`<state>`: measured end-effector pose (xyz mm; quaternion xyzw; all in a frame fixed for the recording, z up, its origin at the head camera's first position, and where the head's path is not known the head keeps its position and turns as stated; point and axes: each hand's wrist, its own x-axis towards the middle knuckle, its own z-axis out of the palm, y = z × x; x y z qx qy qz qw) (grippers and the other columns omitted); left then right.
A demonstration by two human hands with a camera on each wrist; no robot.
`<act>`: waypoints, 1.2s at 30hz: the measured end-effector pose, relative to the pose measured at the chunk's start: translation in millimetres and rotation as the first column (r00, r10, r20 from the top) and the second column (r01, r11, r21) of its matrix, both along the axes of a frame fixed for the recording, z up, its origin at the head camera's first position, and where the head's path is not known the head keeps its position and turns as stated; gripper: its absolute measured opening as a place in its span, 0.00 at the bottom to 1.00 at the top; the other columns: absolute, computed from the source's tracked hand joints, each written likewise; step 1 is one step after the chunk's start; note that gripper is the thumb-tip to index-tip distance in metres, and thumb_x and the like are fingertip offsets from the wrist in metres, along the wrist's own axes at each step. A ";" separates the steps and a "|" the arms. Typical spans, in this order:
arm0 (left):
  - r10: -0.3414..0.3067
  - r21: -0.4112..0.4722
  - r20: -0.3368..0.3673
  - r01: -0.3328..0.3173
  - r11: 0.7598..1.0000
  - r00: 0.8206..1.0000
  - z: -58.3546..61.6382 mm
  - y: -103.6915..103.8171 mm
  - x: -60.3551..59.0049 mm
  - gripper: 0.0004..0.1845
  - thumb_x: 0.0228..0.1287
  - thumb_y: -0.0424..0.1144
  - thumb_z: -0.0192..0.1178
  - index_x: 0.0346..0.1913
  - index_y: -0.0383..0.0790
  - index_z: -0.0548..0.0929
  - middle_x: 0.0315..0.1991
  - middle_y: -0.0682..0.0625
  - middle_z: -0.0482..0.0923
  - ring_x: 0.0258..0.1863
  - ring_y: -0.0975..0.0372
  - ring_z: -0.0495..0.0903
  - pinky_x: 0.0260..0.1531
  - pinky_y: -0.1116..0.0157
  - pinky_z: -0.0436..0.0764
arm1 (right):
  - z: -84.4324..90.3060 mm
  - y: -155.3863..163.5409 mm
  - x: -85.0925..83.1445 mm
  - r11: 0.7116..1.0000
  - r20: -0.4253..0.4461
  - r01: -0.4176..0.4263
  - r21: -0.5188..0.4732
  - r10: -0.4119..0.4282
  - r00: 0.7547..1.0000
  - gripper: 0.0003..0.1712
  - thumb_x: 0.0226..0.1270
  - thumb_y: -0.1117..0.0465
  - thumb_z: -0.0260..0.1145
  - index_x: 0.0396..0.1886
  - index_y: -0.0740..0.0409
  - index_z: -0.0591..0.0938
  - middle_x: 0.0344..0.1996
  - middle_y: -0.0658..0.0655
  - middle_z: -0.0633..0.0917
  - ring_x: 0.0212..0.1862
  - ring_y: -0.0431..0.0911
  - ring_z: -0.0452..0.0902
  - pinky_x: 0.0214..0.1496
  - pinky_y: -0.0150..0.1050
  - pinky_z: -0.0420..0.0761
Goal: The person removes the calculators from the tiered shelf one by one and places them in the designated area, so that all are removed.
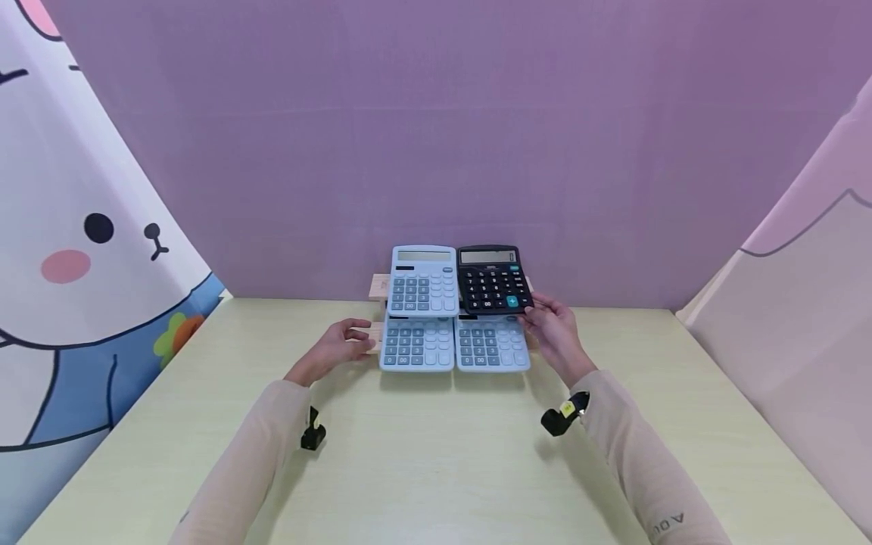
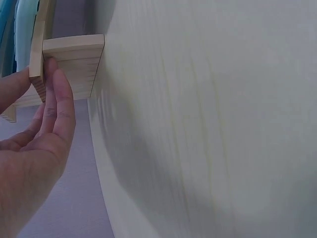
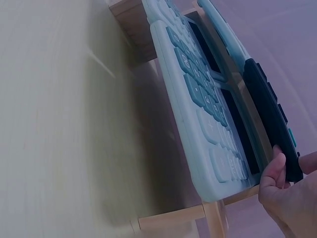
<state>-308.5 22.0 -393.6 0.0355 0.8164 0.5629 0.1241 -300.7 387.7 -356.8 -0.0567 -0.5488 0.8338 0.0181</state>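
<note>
1. You are pinching the black calculator [image 1: 493, 278] at its lower R corner w/ your right hand [image 1: 555, 333]: thumb curled over the front edge in the R wrist view, fingers behind. It is sitting on the upper tier of the wooden stand [image 2: 69, 62], at 3 o'clock of the upper blue calculator [image 1: 423, 280] and touching it edge to edge.
2. Your left hand [image 1: 338, 347] is lying w/ relaxed, near-straight fingers [image 2: 58, 106] against the stand's L end block; not curled round anything, just touching the wood.
3. Two lower blue calculators [image 1: 455, 344] are leaning on the front tier, at 6 o'clock of the upper pair.
4. Risk A: a one-corner pinch is giving you poor control. If you are lifting or nudging from that corner, the black unit is likely pivoting and its far edge is scraping or shoving the blue neighbour at 9 o'clock.
5. Risk B: the black unit's bottom edge appears to be overlapping the top of the lower R blue one. Sliding it toward 6 o'clock could be knocking that one off its ledge onto the table [image 1: 436, 469].
6. Risk C: the stand looks light. If the L hand is easing off while the R is pulling, the whole rack may be skidding or tipping toward you, taking all four calcs w/ it.
7. Can't tell how deep the ledge lip is, so seating margin is unknown.
</note>
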 end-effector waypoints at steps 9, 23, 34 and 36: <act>-0.026 -0.005 -0.010 0.025 1.000 1.000 4.8 0.0 1.9 0.31 0.60 0.35 0.58 0.64 0.31 0.59 0.54 0.35 0.66 0.47 0.54 0.75 0.47 0.61 0.83 | 1.8 5.8 2.9 1.000 -0.011 -0.014 -0.007 0.014 1.000 0.26 0.60 0.78 0.48 0.59 0.64 0.62 0.37 0.51 0.78 0.30 0.39 0.77 0.39 0.28 0.81; -0.004 0.007 0.004 0.004 1.000 1.000 4.1 1.5 1.9 0.30 0.61 0.31 0.56 0.65 0.31 0.58 0.55 0.35 0.65 0.47 0.54 0.74 0.51 0.58 0.80 | 3.0 14.2 4.1 1.000 -0.028 -0.013 -0.022 0.013 1.000 0.22 0.61 0.79 0.47 0.55 0.63 0.64 0.36 0.50 0.78 0.31 0.38 0.79 0.40 0.28 0.82; -0.005 -0.001 0.005 0.005 1.000 1.000 2.9 0.6 3.7 0.30 0.61 0.31 0.55 0.65 0.32 0.58 0.55 0.35 0.65 0.48 0.53 0.73 0.52 0.56 0.79 | 7.5 27.2 9.6 0.998 -0.021 0.003 -0.062 -0.004 1.000 0.21 0.60 0.80 0.46 0.51 0.61 0.65 0.35 0.50 0.79 0.31 0.39 0.79 0.38 0.28 0.82; -0.002 -0.001 0.007 0.002 1.000 1.000 2.7 0.3 3.5 0.30 0.61 0.31 0.56 0.65 0.32 0.58 0.55 0.35 0.65 0.49 0.53 0.73 0.52 0.56 0.79 | 7.6 30.3 10.3 0.998 -0.021 0.002 -0.061 -0.003 1.000 0.21 0.60 0.79 0.46 0.51 0.61 0.65 0.35 0.50 0.79 0.31 0.39 0.78 0.39 0.28 0.82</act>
